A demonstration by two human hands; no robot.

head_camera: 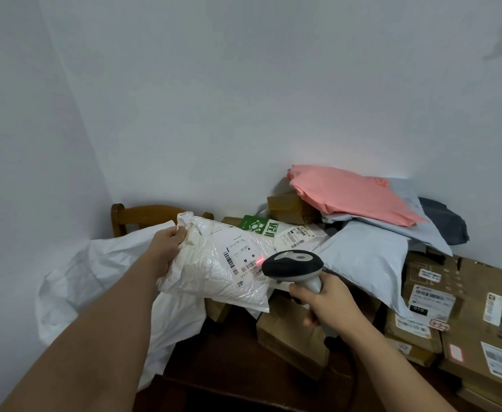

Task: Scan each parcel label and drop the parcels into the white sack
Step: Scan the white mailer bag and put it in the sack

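Observation:
My left hand [166, 248] grips the upper left corner of a white bubble-mailer parcel [211, 272], held in the air with its label [241, 260] facing up. A grey and black barcode scanner [294, 267] is in my right hand [330, 307], its head just right of the label. A red scan dot glows on the label's barcode. The white sack [101, 281] hangs open at the left, below and behind the parcel, draped over a wooden chair [142, 215].
A dark wooden table [232, 358] holds a pile of parcels at the right: a pink mailer [348, 194], grey mailers [365, 257], a dark mailer [446, 221], a green-labelled packet [258, 226] and several brown cardboard boxes [464, 319]. White walls meet in a corner behind.

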